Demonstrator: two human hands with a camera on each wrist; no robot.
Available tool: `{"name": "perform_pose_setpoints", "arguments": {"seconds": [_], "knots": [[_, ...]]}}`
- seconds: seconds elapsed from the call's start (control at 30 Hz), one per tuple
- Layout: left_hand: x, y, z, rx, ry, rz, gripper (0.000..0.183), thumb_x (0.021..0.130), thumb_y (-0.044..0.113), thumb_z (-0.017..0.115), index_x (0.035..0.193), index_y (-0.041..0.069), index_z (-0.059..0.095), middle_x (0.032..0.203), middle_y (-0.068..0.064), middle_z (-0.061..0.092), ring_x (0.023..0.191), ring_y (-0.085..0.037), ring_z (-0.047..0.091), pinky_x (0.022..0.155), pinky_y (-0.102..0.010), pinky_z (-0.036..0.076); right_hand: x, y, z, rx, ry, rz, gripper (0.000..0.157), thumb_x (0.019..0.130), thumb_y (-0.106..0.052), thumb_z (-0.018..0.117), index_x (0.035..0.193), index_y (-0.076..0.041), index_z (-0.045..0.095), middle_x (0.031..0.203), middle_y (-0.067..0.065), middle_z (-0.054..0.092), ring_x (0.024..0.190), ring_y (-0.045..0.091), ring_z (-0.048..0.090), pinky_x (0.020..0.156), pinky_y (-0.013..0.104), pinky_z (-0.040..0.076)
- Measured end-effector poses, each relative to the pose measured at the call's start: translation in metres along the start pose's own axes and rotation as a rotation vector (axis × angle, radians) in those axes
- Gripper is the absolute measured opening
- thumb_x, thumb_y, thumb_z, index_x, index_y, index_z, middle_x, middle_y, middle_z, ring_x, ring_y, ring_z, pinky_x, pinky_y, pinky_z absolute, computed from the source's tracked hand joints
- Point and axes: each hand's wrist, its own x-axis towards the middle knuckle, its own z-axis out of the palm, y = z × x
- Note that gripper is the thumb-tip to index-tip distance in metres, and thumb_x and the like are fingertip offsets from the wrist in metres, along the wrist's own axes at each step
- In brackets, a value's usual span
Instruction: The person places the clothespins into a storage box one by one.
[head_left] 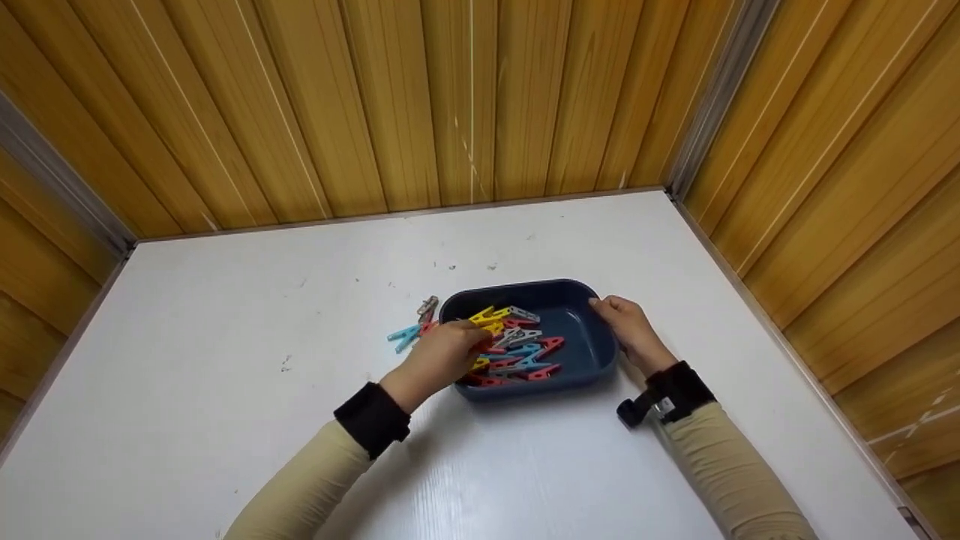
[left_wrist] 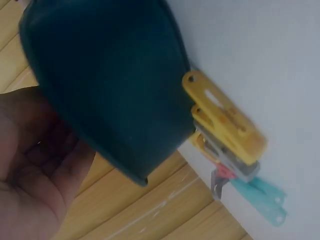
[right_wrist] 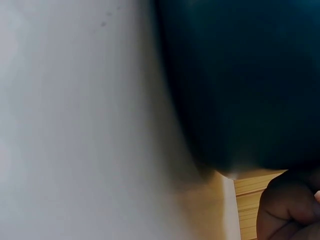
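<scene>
A dark blue plastic tub (head_left: 577, 330) stands on the table with several coloured clothespins (head_left: 525, 352) heaped in its left part. My left hand (head_left: 442, 356) reaches over the tub's left end, fingers bent down among the clothespins; whether it pinches one is hidden. At the tub's right end, my right hand (head_left: 630, 330) grips the rim, thumb on top. Outside the left end lie more clothespins, including a light blue one (head_left: 405, 335). A yellow clothespin (left_wrist: 225, 117) shows beside the tub wall (left_wrist: 110, 90) in the left wrist view.
The white table (head_left: 225, 337) bears small dark marks behind and left of the tub. Wood-patterned panels (head_left: 420, 105) rise along its back and right edges. A small black device (head_left: 634, 412) sticks out from the right wristband.
</scene>
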Motion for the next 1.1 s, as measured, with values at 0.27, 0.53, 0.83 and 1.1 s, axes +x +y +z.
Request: {"name": "perform_pose_setpoints", "arguments": {"seconds": [0.27, 0.53, 0.83, 1.1], "knots": [[0.008, 0.002, 0.020, 0.069, -0.015, -0.117, 0.009, 0.093, 0.009, 0.073, 0.097, 0.001, 0.074, 0.089, -0.014, 0.074, 0.085, -0.031, 0.071, 0.077, -0.045, 0.060, -0.004, 0.001, 0.002, 0.012, 0.007, -0.033, 0.042, 0.104, -0.020, 0.059, 0.063, -0.018, 0.048, 0.056, -0.014, 0.039, 0.054, 0.002, 0.038, 0.051, 0.017, 0.032], [0.010, 0.001, 0.022, -0.007, -0.048, -0.132, 0.014, 0.093, 0.008, 0.073, 0.105, 0.002, 0.077, 0.094, -0.013, 0.076, 0.089, -0.029, 0.071, 0.083, -0.045, 0.060, -0.003, 0.003, 0.001, 0.010, 0.004, -0.036, 0.043, 0.104, -0.020, 0.058, 0.063, -0.019, 0.047, 0.057, -0.015, 0.038, 0.055, 0.002, 0.037, 0.052, 0.017, 0.030], [0.010, 0.000, 0.027, 0.018, 0.011, -0.104, 0.008, 0.094, 0.008, 0.070, 0.096, 0.004, 0.077, 0.087, -0.012, 0.074, 0.081, -0.028, 0.070, 0.072, -0.044, 0.059, -0.003, 0.002, 0.001, 0.009, 0.025, -0.020, 0.043, 0.103, -0.019, 0.060, 0.062, -0.019, 0.047, 0.057, -0.014, 0.040, 0.055, 0.002, 0.038, 0.052, 0.017, 0.031], [0.012, 0.000, 0.028, 0.024, -0.011, -0.110, 0.007, 0.091, 0.010, 0.075, 0.094, 0.005, 0.079, 0.091, -0.009, 0.077, 0.085, -0.025, 0.072, 0.077, -0.041, 0.060, -0.009, -0.010, 0.000, 0.017, 0.009, 0.022, 0.043, 0.103, -0.017, 0.059, 0.062, -0.016, 0.047, 0.058, -0.011, 0.040, 0.057, 0.004, 0.040, 0.053, 0.018, 0.033]]}}
